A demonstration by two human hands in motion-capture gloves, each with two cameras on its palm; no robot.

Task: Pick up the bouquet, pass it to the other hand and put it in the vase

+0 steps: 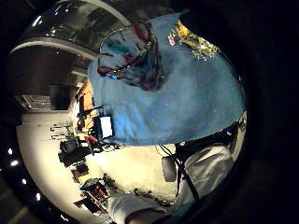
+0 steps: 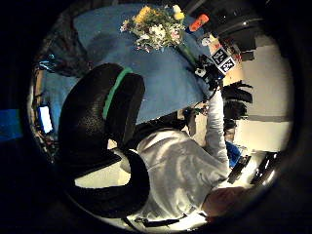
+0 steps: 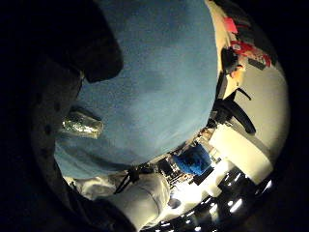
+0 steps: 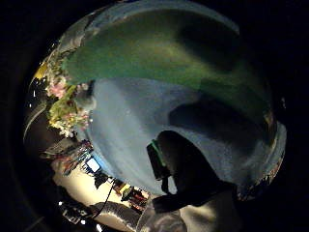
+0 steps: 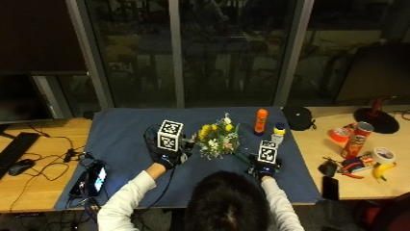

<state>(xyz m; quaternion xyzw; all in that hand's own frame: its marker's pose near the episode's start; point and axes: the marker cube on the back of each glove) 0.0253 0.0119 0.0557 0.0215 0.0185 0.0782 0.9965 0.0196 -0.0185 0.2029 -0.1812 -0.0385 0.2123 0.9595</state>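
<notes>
Dark windows back a wooden desk [image 5: 38,139] with a blue cloth [image 5: 121,130] spread over its middle. Outside view: bouquet [image 5: 218,139] lies flat on the cloth near its centre, heads toward the windows, stems running toward the person and slightly toward the right hand [image 5: 264,166], long axis roughly front-to-back. Beyond the bouquet, toward the windows, stand an orange bottle [image 5: 261,121] and a small yellow-capped bottle [image 5: 278,132]; well off to the bouquet's right, on the desk, a red chip can [image 5: 361,137], tape rolls, a banana [image 5: 382,171]. Well off to its left, at the cloth's edge, a phone [image 5: 96,179] with a lit screen. Left hand [image 5: 163,159] sits just left of the flower heads, right hand at the stem end; finger state unreadable from here. Left little-finger view: glass vase [image 1: 133,56] lies close to the palm on the cloth, bouquet beyond it. Left thumb view: fingers [image 2: 105,117] curled, nothing seen in them; bouquet apart on the cloth. Right little-finger view: cloth, with something clear and shiny [image 3: 82,125] beside the dark glove. Right thumb view: green stems [image 4: 159,53] fill the frame right against the palm, blooms at the far end; can't tell if gripped.
</notes>
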